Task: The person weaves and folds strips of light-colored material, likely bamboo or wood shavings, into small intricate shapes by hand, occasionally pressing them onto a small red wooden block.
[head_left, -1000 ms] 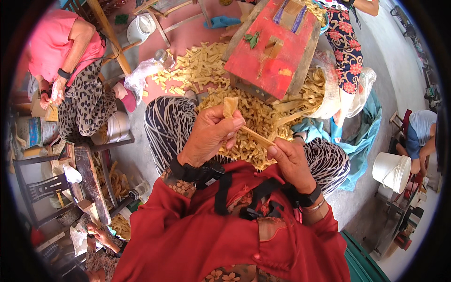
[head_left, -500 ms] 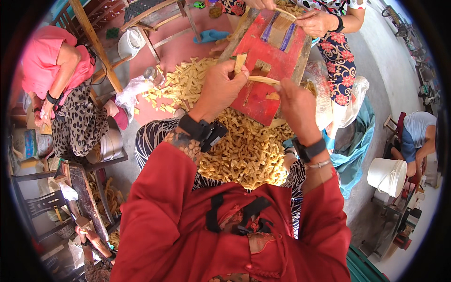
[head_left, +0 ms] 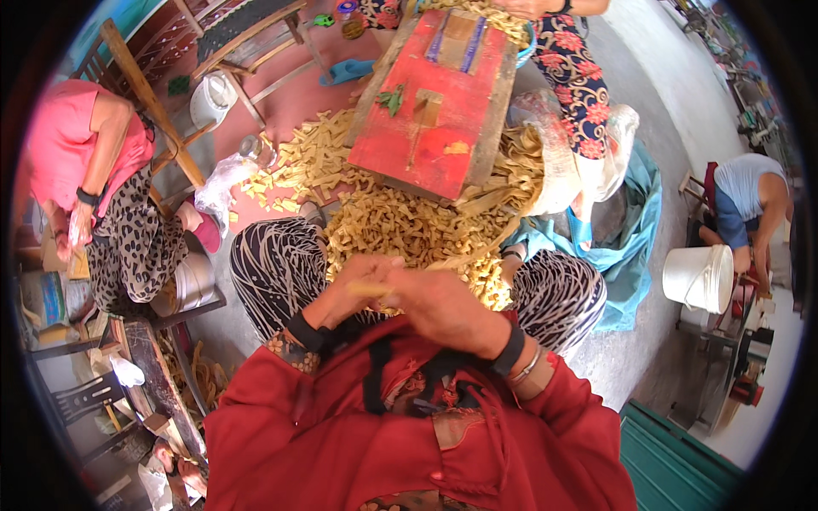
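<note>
Close in front of my chest, my left hand (head_left: 356, 284) and my right hand (head_left: 443, 308) are brought together, both closed and somewhat smeared by motion. A short pale-yellow strip (head_left: 368, 290) shows between them, gripped by the left fingers and running in under the right ones. Much of the strip is hidden. Just beyond my hands, a heap of small folded yellow pieces (head_left: 396, 226) lies between my knees. Past the heap, a red board (head_left: 388, 140) with wooden edges carries a small green leaf-like bit (head_left: 390, 100) and a wooden block (head_left: 428, 108).
Long flat strips (head_left: 511, 166) lie along the board's right side. More folded pieces (head_left: 298, 162) cover the floor at left. A co-worker's hand (head_left: 524, 7) is at the top edge. A blue sheet (head_left: 635, 221), a white bucket (head_left: 699, 279) and a wooden chair (head_left: 247, 34) stand around.
Both my hands have come back from over the red board to my chest and met around the strip. The green bit on the board now shows. The co-worker's hands have drawn away from the board.
</note>
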A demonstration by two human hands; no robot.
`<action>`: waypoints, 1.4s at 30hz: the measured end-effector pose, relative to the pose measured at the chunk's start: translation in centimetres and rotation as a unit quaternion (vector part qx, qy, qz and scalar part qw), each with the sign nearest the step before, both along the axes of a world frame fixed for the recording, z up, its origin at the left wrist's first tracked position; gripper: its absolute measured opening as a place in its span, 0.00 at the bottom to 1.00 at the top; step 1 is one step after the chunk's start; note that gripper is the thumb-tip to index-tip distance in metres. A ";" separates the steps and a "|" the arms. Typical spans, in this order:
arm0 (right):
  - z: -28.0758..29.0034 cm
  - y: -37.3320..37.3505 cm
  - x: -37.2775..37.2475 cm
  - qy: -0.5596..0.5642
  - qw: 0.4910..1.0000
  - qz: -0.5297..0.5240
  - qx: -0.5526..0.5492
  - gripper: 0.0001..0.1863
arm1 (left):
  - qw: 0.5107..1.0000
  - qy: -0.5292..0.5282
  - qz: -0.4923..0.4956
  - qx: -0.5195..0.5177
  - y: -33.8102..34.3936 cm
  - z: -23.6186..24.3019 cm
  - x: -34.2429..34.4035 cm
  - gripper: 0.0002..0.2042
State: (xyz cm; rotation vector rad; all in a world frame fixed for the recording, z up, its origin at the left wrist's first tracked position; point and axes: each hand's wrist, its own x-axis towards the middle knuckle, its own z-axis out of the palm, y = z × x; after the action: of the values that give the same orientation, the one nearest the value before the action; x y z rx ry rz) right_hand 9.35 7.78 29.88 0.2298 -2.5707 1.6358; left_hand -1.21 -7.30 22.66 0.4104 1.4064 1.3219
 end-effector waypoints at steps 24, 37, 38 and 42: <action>4.1 -4.1 3.0 0.022 0.974 -0.202 -0.103 0.15 | 0.947 0.298 0.117 -0.017 -2.8 12.0 7.7 0.07; 1.8 -1.1 5.4 -0.114 0.967 -0.040 -0.226 0.20 | 0.810 0.576 0.032 0.103 -1.7 10.2 7.7 0.07; 1.9 -1.1 5.6 -0.082 0.975 -0.057 -0.199 0.18 | 0.811 0.576 0.032 0.103 -1.7 10.2 7.6 0.07; 2.0 -1.4 6.0 -0.042 0.994 -0.082 -0.059 0.14 | 0.961 0.255 0.089 0.057 -1.6 10.4 7.1 0.06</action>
State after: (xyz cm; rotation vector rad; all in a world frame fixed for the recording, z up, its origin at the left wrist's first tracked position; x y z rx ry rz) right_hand 15.34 6.38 31.85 -0.0586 -2.4645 1.7626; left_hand 5.91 -8.86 33.04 0.7562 1.8287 1.5149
